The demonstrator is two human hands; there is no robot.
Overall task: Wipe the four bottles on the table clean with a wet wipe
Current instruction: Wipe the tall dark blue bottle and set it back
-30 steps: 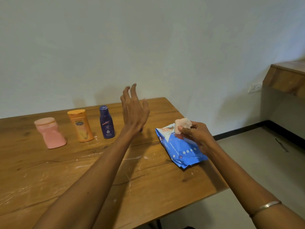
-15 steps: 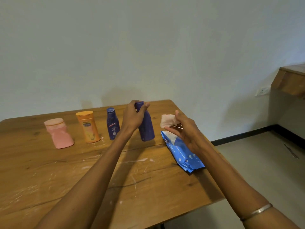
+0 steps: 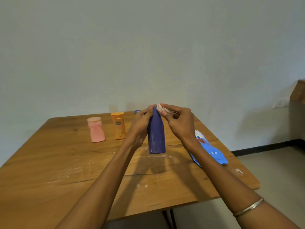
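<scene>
My left hand grips a large purple bottle by its neck and holds it upright above the wooden table. My right hand pinches a crumpled white wet wipe against the bottle's top. A pink bottle and an orange bottle stand at the back of the table. Only the cap of a small dark blue bottle shows behind my left hand.
A blue wet wipe pack lies on the table to the right, partly under my right forearm. White smears mark the tabletop. The table's right edge drops to a tiled floor; a wooden shelf juts from the right wall.
My left hand took the purple bottle and lifted it off the table toward me. My right hand left the pack with the wipe and brought it to the bottle's top.
</scene>
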